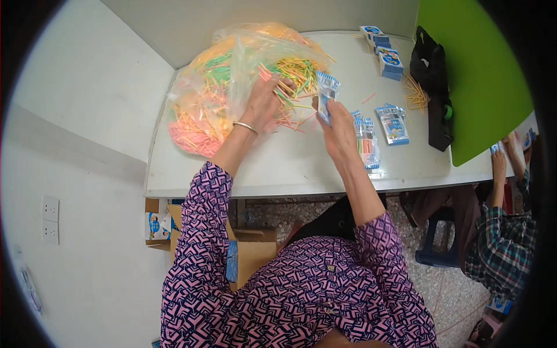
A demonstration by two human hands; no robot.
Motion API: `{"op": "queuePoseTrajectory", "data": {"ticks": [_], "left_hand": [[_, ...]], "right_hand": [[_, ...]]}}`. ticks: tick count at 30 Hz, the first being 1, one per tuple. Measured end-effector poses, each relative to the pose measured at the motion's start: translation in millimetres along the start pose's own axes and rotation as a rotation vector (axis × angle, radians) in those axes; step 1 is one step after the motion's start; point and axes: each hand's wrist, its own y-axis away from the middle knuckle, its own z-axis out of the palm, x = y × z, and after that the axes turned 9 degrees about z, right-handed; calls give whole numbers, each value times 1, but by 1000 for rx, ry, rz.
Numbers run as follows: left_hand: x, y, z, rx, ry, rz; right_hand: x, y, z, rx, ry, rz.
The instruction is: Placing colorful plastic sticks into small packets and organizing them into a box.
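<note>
My left hand, with a thin bracelet at the wrist, reaches into the mouth of a large clear plastic bag full of thin coloured sticks, and its fingers rest on a loose pile of sticks; whether it grips any I cannot tell. My right hand holds a small blue-and-white striped packet upright, just right of the pile. Several filled packets lie on the white table beside my right hand.
More blue-and-white packets and small boxes lie at the back right, next to a bunch of loose sticks and a black bag against a green divider. Another person in a plaid shirt sits at right. Cardboard boxes stand under the table.
</note>
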Motion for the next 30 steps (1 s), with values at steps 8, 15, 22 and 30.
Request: {"op": "queuePoseTrajectory", "data": {"ticks": [8,15,22,30], "left_hand": [[-45,37,45,155,393,-66],[-50,45,62,237,333,69],[-48,39,52,284,267,7],[-22,10,24,282,161,30]], "right_hand": [[44,-44,7,76,-617,205],[45,-53,1,112,-742,206],[40,-43,-2,20,-473,142],[7,-12,-24,-31,106,-153]]}}
